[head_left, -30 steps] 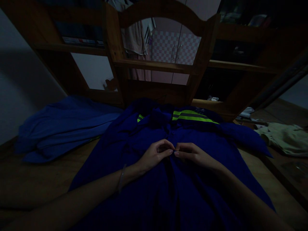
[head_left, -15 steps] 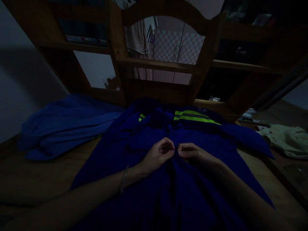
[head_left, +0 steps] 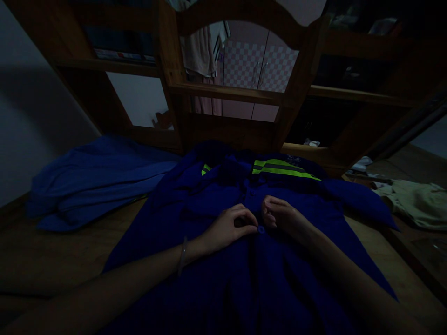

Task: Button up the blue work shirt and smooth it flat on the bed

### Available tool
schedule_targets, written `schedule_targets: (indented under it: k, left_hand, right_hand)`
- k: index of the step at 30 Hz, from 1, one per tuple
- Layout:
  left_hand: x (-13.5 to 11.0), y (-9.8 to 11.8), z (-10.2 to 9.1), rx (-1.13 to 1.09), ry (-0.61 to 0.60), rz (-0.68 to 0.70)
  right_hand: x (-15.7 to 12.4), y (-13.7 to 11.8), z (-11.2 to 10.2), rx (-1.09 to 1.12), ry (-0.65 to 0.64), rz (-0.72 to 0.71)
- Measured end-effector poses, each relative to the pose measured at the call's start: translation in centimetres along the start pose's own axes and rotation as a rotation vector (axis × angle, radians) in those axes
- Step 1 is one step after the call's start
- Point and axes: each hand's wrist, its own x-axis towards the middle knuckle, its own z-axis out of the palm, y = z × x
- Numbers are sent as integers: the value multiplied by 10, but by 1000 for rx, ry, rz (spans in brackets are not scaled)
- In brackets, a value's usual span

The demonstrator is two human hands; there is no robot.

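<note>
Through the head camera I have a dark blue garment (head_left: pixel 209 288) spread in the middle of the scene, its body running from the near edge up to the far side, over wooden boards (head_left: pixel 59 253). Both hands are at its front opening, close to the centre.

My left hand (head_left: pixel 228 229) comes in from the near left, a thin bracelet (head_left: pixel 182 256) around the wrist. Its grip is closed: thumb and forefinger meet at the edge of the cloth, right against a round blue button (head_left: pixel 261 229). My right hand (head_left: pixel 286 219) is just to the right and slightly farther off, fingers curled in, fingertips beside that button. In this dim light I can't tell whether its grip has any cloth pinched or is only folded loosely.

A second button (head_left: pixel 252 192) shows farther up the opening. Beyond it, a yellow-green band (head_left: pixel 270 164) with a grey stripe crosses the right of the chest, and a smaller yellow-green patch (head_left: pixel 206 170) shows on the left. One sleeve (head_left: pixel 359 200) stretches out to the right.

To the far left I see a lighter blue cloth (head_left: pixel 98 181) lying in folds; well to the right, a pale yellowish cloth (head_left: pixel 415 202) lies crumpled. A wooden shelf unit (head_left: pixel 226 94) stands along the far side, and through its middle opening I make out checkered doors (head_left: pixel 240 65) and hanging clothes (head_left: pixel 199 56).
</note>
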Motion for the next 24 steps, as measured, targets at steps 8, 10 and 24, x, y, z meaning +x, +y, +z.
schedule_targets:
  k: [8,10,24]
  left_hand:
    - [-3,1,3,76,-41,12]
    - [-3,0,3,89,-56,10]
    - [-2,-2,1,207,-52,73]
  right_hand:
    - [2,-1,-1,68,76,4]
    - [1,-2,-1,64,87,9]
    - [0,-5,-1,-217,64,-47]
